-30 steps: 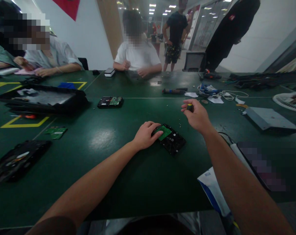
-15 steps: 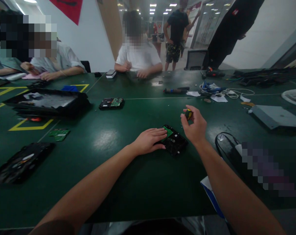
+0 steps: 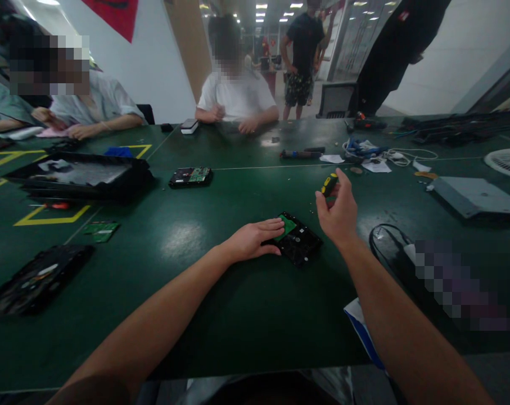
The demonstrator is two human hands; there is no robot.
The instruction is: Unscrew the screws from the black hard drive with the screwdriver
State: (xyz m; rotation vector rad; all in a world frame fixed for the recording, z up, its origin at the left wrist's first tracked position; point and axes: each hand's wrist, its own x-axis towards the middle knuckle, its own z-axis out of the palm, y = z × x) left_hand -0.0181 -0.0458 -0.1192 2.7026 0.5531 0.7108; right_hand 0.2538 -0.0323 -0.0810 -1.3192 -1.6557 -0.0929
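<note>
A black hard drive (image 3: 301, 245) with a green circuit board (image 3: 289, 224) lies at an angle on the table in front of me. My left hand (image 3: 252, 242) rests at its left corner, fingers stretched over the board and thumb against the near edge, steadying it. Just above and to the right of the drive, my right hand (image 3: 338, 211) has its fingers closed round a screwdriver (image 3: 329, 184) with a yellow and black handle. The screwdriver's shaft and tip cannot be made out. Some tiny bits, perhaps screws, lie on the table between the drive and my right hand.
Another hard drive (image 3: 190, 176) lies farther back. At left are an opened drive (image 3: 39, 278), a loose circuit board (image 3: 103, 230) and a black tray (image 3: 140, 177). A metal box (image 3: 478, 197), cables (image 3: 366, 151) and a black cord (image 3: 375, 247) lie right. Other people sit across the table.
My right hand has lifted slightly away from the drive, and the screwdriver handle now tilts up and shows more. My left hand has slid a little to the left on the drive.
</note>
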